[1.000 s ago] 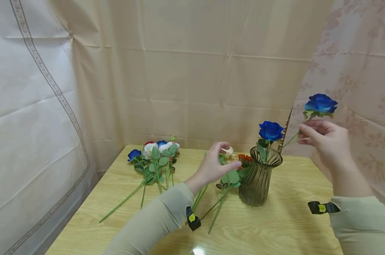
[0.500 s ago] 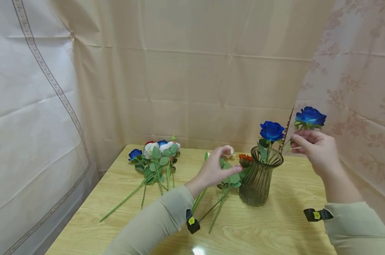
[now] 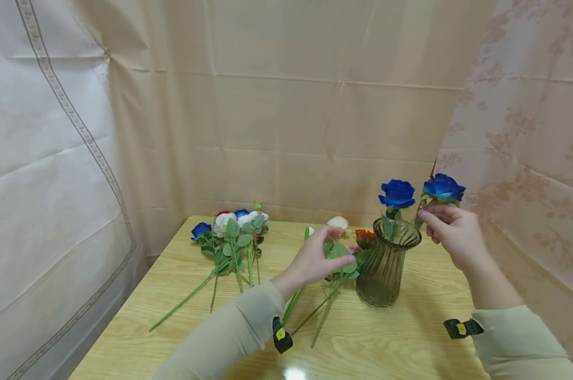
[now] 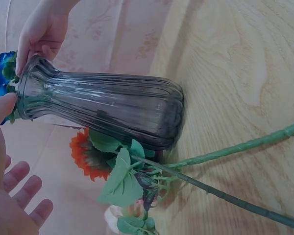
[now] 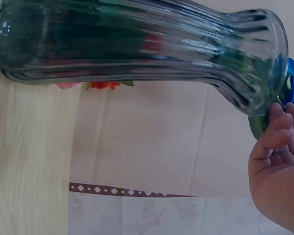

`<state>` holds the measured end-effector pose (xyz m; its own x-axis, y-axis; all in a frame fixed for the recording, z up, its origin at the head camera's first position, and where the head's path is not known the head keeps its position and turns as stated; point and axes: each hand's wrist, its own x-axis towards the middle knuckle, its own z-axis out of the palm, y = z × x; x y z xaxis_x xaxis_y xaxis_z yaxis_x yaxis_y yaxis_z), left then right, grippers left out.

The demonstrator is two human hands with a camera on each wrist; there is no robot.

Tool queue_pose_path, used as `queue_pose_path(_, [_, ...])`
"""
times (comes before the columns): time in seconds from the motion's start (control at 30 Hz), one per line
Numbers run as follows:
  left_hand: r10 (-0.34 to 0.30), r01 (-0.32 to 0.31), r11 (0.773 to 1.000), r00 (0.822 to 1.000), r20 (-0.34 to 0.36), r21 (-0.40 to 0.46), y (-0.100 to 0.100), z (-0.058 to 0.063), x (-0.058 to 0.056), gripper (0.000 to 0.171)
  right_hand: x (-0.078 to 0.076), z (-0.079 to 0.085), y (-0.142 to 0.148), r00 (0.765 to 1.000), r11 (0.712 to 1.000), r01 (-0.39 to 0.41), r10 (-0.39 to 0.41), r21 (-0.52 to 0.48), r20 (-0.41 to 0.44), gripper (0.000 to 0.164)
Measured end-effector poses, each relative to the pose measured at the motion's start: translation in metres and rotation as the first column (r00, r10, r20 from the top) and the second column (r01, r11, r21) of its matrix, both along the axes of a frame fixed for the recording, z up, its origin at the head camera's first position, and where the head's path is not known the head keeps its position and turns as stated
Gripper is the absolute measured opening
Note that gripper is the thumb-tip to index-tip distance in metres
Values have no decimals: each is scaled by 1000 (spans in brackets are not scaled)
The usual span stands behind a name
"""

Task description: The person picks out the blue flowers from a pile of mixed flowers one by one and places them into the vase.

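On the desk (image 3: 391, 338), at left, white and blue roses (image 3: 223, 224) are laid blooms together, perhaps so that stems can be reached. The left grip (image 3: 314, 259), fingers parted and nothing held, is positioned near the ribbed glass vase (image 3: 380, 279), perhaps for steadying. One blue rose (image 3: 397, 193) is supported by the vase. At right, beside the rim, a second blue rose (image 3: 443, 187) is pinched beneath its bloom by the right grip (image 3: 452, 232), presumably for control.

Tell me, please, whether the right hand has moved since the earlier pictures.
Yes: in the head view, the right hand has moved left and down, closer to the vase, which stands in place.
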<state>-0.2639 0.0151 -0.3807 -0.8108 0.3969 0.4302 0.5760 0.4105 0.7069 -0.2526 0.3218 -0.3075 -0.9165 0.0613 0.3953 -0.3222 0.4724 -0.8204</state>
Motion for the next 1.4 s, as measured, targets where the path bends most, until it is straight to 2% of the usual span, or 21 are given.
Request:
queue_pose_path(0.17, [2, -2, 1000, 1000, 21, -4, -2, -4, 1, 70, 1, -6, -7, 999, 999, -23, 24, 42, -24, 41])
queue_pose_path(0.3, [0, 1, 1000, 1000, 28, -17, -3, -6, 3, 68, 1, -9, -11, 999, 990, -13, 19, 141, -40, 38])
queue_pose_path(0.5, [-6, 7, 1000, 999, 44, -26, -5, -10, 5, 67, -1, -9, -15, 999, 947, 0, 16, 323, -47, 33])
queue_pose_path(0.73, [-13, 15, 999, 998, 65, -28, -4, -14, 6, 68, -3, -6, -18, 1000, 906, -12, 22, 422, -19, 34])
queue_pose_path(0.8, [-21, 23, 999, 997, 72, -26, -4, -15, 6, 69, -3, -6, -20, 1000, 900, -9, 14, 435, -9, 35])
queue_pose_path(0.97, [-32, 34, 999, 996, 79, -31, -3, -16, 6, 67, -3, -4, -22, 1000, 908, -3, 5, 419, -3, 35])
queue_pose_path(1.17, [-24, 27, 999, 997, 77, -41, -3, -16, 6, 66, -6, 3, -22, 998, 897, 67, -57, 436, -37, 32])
queue_pose_path(1.4, [-35, 38, 998, 997, 74, -43, -3, -17, 6, 64, -8, 6, -24, 998, 861, 8, -37, 508, 46, 37])
